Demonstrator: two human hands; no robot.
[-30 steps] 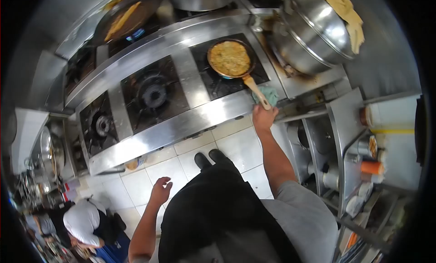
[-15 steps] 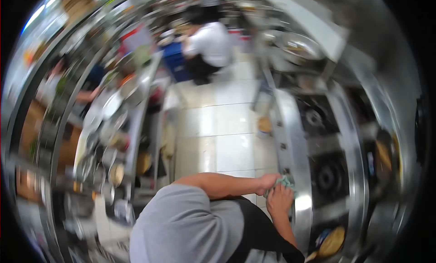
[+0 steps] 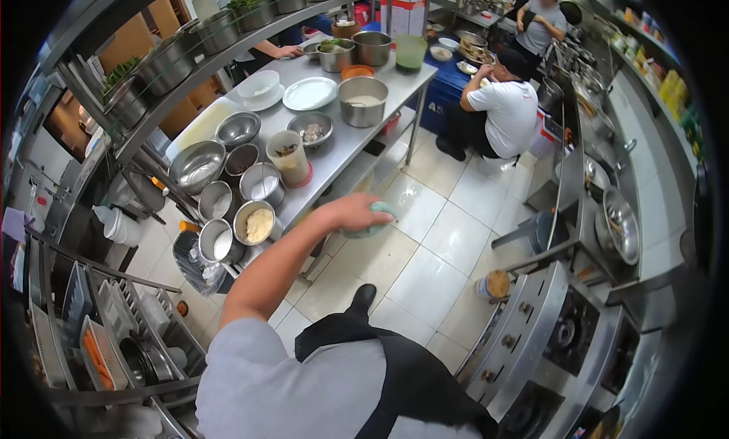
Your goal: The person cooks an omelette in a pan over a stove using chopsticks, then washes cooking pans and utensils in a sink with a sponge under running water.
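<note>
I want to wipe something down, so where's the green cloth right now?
In the head view, the green cloth is in the left hand, near the picture's centre, over the tiled floor just right of the steel table.

- A steel surface [image 3: 334,148] runs diagonally across the upper left, crowded with kitchenware.
- On its near end: one metal pot [image 3: 228,256] of white contents beside another pot [image 3: 276,232] of pale yellow crumbs.
- Mid-surface: a tall clear container [image 3: 290,166] and a steel bowl [image 3: 312,143] of chopped pieces.
- Farther along: a white oval plate [image 3: 310,94], a large steel pot [image 3: 363,116] and a green tub [image 3: 411,56].
- On the shelf [image 3: 199,73] above: a row of steel containers [image 3: 252,18], some heaped with leafy greens.
- Below: a floor [image 3: 414,280] of glossy pale tiles.
</note>
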